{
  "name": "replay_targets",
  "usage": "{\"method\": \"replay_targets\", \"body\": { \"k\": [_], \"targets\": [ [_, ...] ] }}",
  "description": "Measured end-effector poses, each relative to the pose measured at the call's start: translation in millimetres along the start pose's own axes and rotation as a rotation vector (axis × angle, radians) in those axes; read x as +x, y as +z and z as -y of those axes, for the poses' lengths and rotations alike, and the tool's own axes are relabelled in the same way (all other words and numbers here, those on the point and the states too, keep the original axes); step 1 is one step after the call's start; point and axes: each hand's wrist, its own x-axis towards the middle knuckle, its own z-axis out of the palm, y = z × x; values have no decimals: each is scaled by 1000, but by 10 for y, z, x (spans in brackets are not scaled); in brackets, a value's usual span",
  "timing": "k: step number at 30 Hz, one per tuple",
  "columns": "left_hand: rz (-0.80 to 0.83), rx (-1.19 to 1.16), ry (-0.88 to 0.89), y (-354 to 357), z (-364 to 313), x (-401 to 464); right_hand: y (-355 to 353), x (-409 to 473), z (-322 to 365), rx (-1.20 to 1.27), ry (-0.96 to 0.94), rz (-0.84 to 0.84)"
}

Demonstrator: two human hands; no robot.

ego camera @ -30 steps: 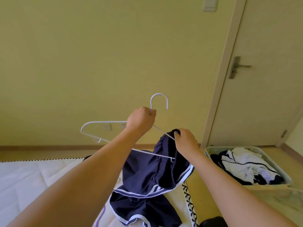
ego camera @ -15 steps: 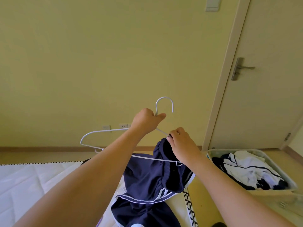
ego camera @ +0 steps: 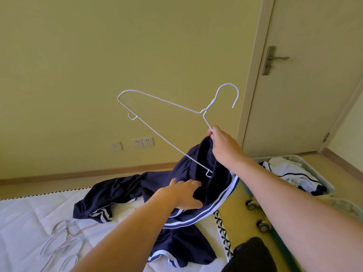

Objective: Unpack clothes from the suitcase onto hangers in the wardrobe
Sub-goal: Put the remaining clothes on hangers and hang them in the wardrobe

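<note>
A white wire hanger [ego camera: 211, 103] hangs tilted in the air, its hook pointing up and to the right. My right hand [ego camera: 222, 143] pinches the hanger's right arm together with the waistband of a navy garment with white stripes [ego camera: 125, 187]. The hanger's lower end sits inside the waistband opening. The rest of the garment trails down onto the bed. My left hand [ego camera: 184, 193] is lower and grips the garment's fabric at the opening. An open suitcase [ego camera: 327, 186] on the floor to the right holds white and navy clothes.
Spare white hangers [ego camera: 64, 238] lie on the white bed [ego camera: 25, 216] at lower left. The suitcase's wheels [ego camera: 262, 226] stand beside the bed's edge. A closed door [ego camera: 306, 95] is at the right, wall sockets [ego camera: 142, 142] behind. A dark object [ego camera: 249, 256] is at the bottom.
My left hand let go of the hanger's neck and dropped to the garment. My right hand now carries the hanger, which has risen and swung so its hook points right.
</note>
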Motion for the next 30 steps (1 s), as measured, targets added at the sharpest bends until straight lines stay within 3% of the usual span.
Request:
{"method": "replay_targets", "body": {
  "k": [4,6,12,17,20,23,25,26,30],
  "targets": [
    [47,505,25,-35,40,40,-122,-65,-119,-10,-15,-3],
    [13,629,-41,-173,128,0,-124,-77,-215,4,-2,16],
    [-214,695,-406,-986,908,-440,-100,-188,-620,-88,-55,258],
    [-194,570,-627,-1273,1179,-759,-149,-263,-665,-134,-26,320],
    [-332,748,-526,-1370,1077,-773,-207,-246,-530,-193,17,397],
    [-731,920,-84,-1507,734,-603,-269,-113,-332,-188,49,418],
    [-937,747,143,-1573,492,-467,-341,-21,-283,-82,88,323],
    [-962,588,160,-1610,378,-430,-398,12,-268,-6,109,257],
    [-807,-145,-121,-1788,274,-304,-801,-21,-188,174,131,30]
  ]
}}
